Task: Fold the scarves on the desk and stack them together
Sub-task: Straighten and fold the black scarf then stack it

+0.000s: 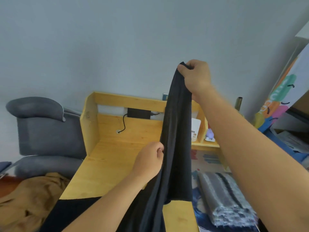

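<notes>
Fingers [183, 66] of your right hand [195, 77] are pinching the black scarf's [177, 148] top; your left hand [148, 161] is gripping its edge midway above the tabletop [108, 164]. Folded grey scarf [222, 196] is lying right.

You get soft, even daylight with only faint shadows and no glare. Wide-angle distortion bends the edges, strongest at 3 and 9 o'clock. The folded grey striped scarf [224, 196] at 5 o'clock looks slightly blurred.
</notes>
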Available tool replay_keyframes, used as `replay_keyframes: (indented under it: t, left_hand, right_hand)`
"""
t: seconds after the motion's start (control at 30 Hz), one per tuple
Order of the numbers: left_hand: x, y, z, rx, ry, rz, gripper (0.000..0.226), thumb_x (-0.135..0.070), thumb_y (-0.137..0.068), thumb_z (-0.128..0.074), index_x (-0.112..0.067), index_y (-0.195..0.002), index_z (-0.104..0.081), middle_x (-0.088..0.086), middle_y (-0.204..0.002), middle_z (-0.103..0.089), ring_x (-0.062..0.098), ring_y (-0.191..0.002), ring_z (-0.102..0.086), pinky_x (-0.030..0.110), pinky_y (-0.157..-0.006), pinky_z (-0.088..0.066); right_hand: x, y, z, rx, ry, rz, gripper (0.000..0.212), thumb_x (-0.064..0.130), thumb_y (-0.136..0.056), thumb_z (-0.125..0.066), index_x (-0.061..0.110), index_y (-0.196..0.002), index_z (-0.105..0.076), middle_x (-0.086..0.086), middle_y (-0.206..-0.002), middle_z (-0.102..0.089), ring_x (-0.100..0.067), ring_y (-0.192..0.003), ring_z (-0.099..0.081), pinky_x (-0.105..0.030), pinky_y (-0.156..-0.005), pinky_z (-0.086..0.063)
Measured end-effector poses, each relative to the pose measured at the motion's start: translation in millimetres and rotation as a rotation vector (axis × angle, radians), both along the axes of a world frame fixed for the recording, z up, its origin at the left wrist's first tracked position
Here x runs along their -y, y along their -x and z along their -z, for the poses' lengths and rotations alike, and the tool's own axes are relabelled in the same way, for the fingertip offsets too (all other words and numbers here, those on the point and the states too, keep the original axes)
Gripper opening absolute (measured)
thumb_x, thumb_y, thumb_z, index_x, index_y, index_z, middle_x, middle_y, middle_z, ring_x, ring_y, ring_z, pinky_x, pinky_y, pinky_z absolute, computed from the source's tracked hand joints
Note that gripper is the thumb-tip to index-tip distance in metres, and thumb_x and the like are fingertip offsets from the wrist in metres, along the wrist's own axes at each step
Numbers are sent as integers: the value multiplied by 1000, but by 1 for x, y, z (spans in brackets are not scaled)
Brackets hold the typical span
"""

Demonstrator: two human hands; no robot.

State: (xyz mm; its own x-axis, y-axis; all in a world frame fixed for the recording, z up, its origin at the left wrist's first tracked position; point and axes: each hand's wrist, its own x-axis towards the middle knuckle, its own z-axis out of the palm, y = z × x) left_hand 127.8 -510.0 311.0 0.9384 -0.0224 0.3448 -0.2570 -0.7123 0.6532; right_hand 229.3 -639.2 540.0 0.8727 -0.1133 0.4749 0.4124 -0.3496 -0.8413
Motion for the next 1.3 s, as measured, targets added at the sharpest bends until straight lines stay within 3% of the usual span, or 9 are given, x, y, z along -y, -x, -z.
replay_keyframes:
  t: [0.13,0.2,0.3,0.47,0.63,0.83,1.03,1.17,1.3]
  left_hand:
    - [-33,-27,-29,83,-163,-59,30,-17,-104,-42,-19,-90,-68,-4,-96,-55,13,-88,-56,28,-76,-48]
    - [-41,-35,-35,28,-151,29,23,-18,-102,-50,-19,-90,-69,-2,-122,-52,14,-117,-49,29,-96,-43]
    - [-37,-36,-47,-130,77,227,15,-16,-99,-59,-20,-90,-69,-8,-156,-35,12,-146,-28,32,-112,-29]
    - [-42,-45,-58,-320,290,320,25,-1,-88,-57,-17,-76,-71,-17,-166,-22,18,-154,-17,51,-121,-21]
    - [-43,-56,-75,-355,298,429,25,8,-87,-47,5,-85,-73,-21,-132,-57,-1,-122,-51,28,-103,-39]
    - [-45,-55,-80,-172,60,296,33,-3,-94,-50,-15,-69,-68,-3,-78,-68,-3,-82,-61,37,-93,-45]
    - [-75,-30,-82,-237,61,344,43,1,-96,-53,-28,-80,-80,-23,-85,-73,-7,-85,-64,16,-84,-41]
    - [-92,-22,-99,-383,463,624,23,-15,-92,-63,-25,-86,-83,2,-111,-75,14,-120,-63,33,-111,-39]
    - [-88,-37,-116,-355,757,635,15,-13,-88,-66,-15,-88,-80,11,-102,-71,24,-103,-65,39,-100,-48]
  right_hand:
    - [-5,-2,-18,22,32,-28,31,22,-94,-66,18,-68,-50,2,-66,-48,-17,-63,-47,-23,-54,-39]
    - [-5,-2,-24,31,16,-50,33,21,-94,-66,18,-67,-48,3,-64,-46,-16,-62,-46,-21,-52,-38]
    - [-7,-1,-24,29,12,-80,32,22,-95,-66,18,-68,-49,2,-67,-46,-15,-64,-47,-22,-53,-38]
    - [-1,8,-23,-5,-30,-286,25,23,-97,-66,13,-77,-55,-8,-80,-52,-19,-75,-53,-31,-65,-45]
    - [18,15,-24,-71,-38,-505,19,21,-101,-62,6,-89,-59,-12,-86,-60,-22,-78,-61,-29,-65,-53]
    - [27,2,-19,-65,-69,-386,21,20,-98,-66,13,-79,-64,-4,-77,-64,-17,-72,-63,-30,-66,-54]
    - [27,-9,-16,-47,-47,-292,17,22,-97,-68,6,-91,-66,-8,-81,-65,-17,-72,-65,-30,-65,-56]
    - [23,-17,-13,-67,-37,-257,16,23,-97,-68,10,-88,-66,-5,-81,-67,-14,-71,-64,-27,-62,-54]
    - [12,-22,-7,-119,-109,-290,17,22,-96,-69,10,-86,-66,-8,-83,-67,-18,-74,-64,-32,-68,-56]
